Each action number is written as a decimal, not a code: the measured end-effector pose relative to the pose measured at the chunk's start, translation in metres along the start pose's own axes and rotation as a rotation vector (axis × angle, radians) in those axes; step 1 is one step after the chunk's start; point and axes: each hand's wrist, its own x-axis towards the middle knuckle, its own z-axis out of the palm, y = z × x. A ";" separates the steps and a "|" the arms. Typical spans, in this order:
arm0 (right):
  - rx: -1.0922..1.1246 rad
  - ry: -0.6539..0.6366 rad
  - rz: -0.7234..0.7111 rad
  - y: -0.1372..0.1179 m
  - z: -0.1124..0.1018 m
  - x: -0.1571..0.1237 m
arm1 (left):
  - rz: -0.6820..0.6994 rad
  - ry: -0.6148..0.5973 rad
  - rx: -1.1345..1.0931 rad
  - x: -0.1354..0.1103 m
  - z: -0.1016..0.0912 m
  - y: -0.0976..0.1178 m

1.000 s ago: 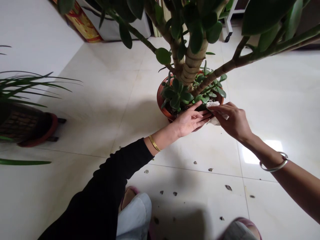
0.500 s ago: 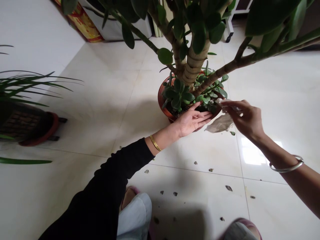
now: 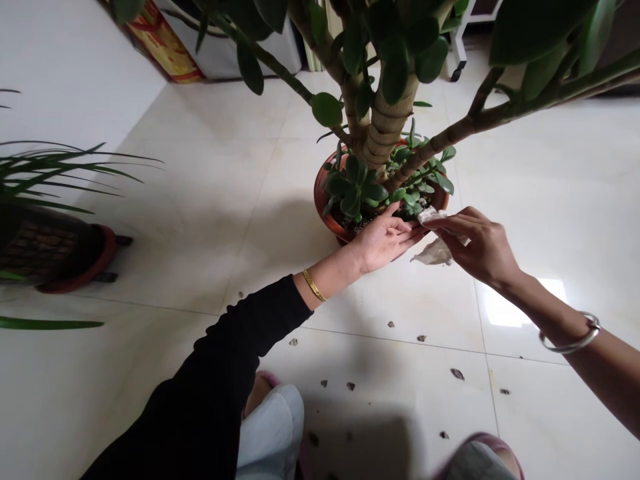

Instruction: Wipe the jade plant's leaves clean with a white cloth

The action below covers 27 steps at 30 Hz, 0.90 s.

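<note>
A jade plant with a thick ringed trunk (image 3: 387, 127) grows from a round reddish-brown pot (image 3: 324, 200), with small leafy shoots (image 3: 353, 187) around its base. My left hand (image 3: 383, 243) is at the pot's near rim, palm turned up and fingers stretched out to the right. It appears to hold nothing. My right hand (image 3: 477, 243) pinches a crumpled whitish tissue (image 3: 434, 252), part of which hangs below the fingers. The tissue's upper end is at the left fingertips, by the right front of the rim; whether it touches them I cannot tell.
Several dry leaf bits (image 3: 457, 374) lie scattered on the pale tiled floor (image 3: 200, 360). A second potted plant on a wheeled red-brown saucer (image 3: 107, 250) stands at the left. One thick branch (image 3: 460, 130) reaches out to the right. A red-and-yellow package (image 3: 167, 47) leans at the back left.
My right hand has moved left with the tissue, bringing it over to the left fingertips. My left hand has stayed nearly in place at the rim, its fingers slightly closer together.
</note>
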 end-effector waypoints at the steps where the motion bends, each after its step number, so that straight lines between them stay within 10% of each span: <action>1: -0.003 0.009 0.014 0.000 0.000 0.002 | -0.017 -0.009 0.006 0.000 0.000 0.000; 14: 0.216 0.179 0.294 0.018 -0.012 0.006 | -0.038 -0.032 0.075 0.005 -0.006 -0.001; 27: -0.125 0.073 0.003 0.021 0.020 0.008 | -0.050 -0.122 -0.118 0.001 0.008 -0.011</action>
